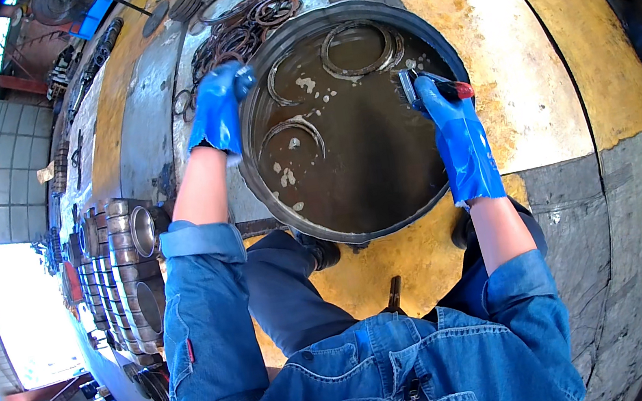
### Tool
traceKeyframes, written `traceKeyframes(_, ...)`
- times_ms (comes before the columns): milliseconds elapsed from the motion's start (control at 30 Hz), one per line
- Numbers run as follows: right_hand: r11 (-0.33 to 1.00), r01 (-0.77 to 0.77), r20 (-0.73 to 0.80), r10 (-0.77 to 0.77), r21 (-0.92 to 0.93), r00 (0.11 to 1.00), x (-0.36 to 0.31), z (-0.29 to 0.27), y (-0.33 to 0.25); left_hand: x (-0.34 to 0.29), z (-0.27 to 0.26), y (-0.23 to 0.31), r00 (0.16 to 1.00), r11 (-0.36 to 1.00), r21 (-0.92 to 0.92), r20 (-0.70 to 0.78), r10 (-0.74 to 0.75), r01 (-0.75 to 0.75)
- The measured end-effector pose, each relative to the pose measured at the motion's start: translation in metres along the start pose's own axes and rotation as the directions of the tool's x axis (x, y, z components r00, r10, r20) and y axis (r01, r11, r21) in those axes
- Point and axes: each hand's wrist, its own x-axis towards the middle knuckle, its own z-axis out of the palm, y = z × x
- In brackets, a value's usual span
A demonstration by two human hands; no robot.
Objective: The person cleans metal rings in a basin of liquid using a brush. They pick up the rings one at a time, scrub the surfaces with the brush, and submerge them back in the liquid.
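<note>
My left hand [219, 108], in a blue rubber glove, is over the left rim of a round dark tub [254, 179], next to a heap of metal rings [236, 36]. Its fingers are curled; whatever they might hold is hidden. In my right hand [455, 132], gloved the same way, is a hand tool [463, 89] with a black and red handle and a greyish head, over the tub's right side. Murky brown liquid fills the tub. Several rings lie partly sunk in it, among them a large ring [326, 59] at the far side and a curved one [317, 131] at the left.
Stacks of metal cylinders [129, 268] stand to my left. The floor [511, 34] has worn yellow and grey plates. Beneath the near rim, my legs [292, 286] straddle a yellow patch, where a short brown rod [395, 293] sticks up.
</note>
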Motion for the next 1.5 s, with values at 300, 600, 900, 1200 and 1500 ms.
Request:
traceKeyframes(300, 1.000, -0.006, 0.058, 0.006, 0.007, 0.998, 0.005, 0.011, 0.000, -0.048, 0.019, -0.125, 0.998, 0.423, 0.904, 0.041, 0.057, -0.062)
traceKeyframes(600, 0.999, -0.045, 0.148, 0.043, 0.007, 0.988, 0.005, 0.024, 0.006, -0.065, 0.073, -0.075, 0.901, 0.686, 0.675, 0.073, -0.428, 0.271)
traceKeyframes(900, 0.992, -0.119, 0.153, 0.110, 0.045, 0.982, 0.000, 0.041, 0.015, -0.091, 0.131, -0.096, 0.954, 0.587, 0.798, 0.050, -0.294, 0.139)
traceKeyframes(1200, 0.993, -0.070, 0.239, 0.092, -0.097, 0.967, -0.024, 0.059, 0.023, -0.088, 0.112, -0.116, 0.956, 0.373, 0.913, 0.242, -0.164, -0.167)
traceKeyframes(1500, 0.876, -0.159, 0.270, 0.306, -0.455, 0.913, -0.031, 0.060, 0.031, -0.098, 0.013, 0.000, 0.916, 0.918, 0.021, 0.067, -0.395, 0.395)
